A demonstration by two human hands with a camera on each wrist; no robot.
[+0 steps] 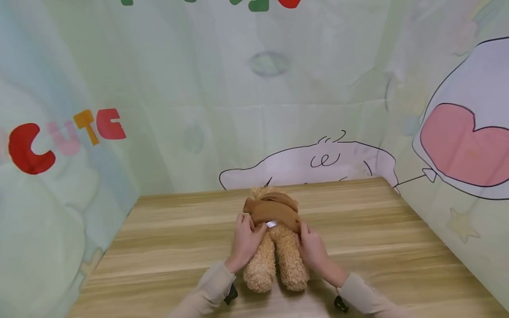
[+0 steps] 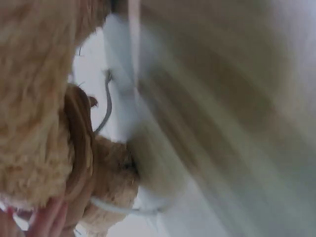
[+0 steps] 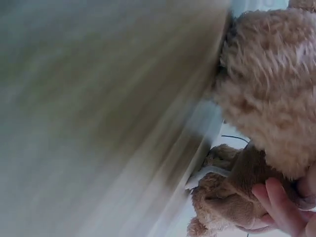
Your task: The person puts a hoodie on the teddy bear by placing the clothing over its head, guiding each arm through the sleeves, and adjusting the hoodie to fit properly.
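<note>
A light-brown plush teddy bear (image 1: 260, 269) lies on the table with its legs towards me; its face is out of sight. Around its torso sits a brown garment (image 1: 274, 211), bunched in folds, with a small white tag (image 1: 271, 224) at the near hem. At the hem's left side my left hand (image 1: 245, 240) pinches the cloth, thumb beside the tag. My right hand (image 1: 316, 251) grips the hem at the opposite side. Pale cord shows by the garment in the left wrist view (image 2: 118, 210), as does a white cord (image 3: 212, 170) in the right wrist view.
The wood-grain table (image 1: 179, 247) extends to both sides of the bear. Printed cloth walls (image 1: 191, 88) with cartoon drawings and letters rise behind it and at left and right. Dark wrist straps (image 1: 230, 293) show below the sleeves.
</note>
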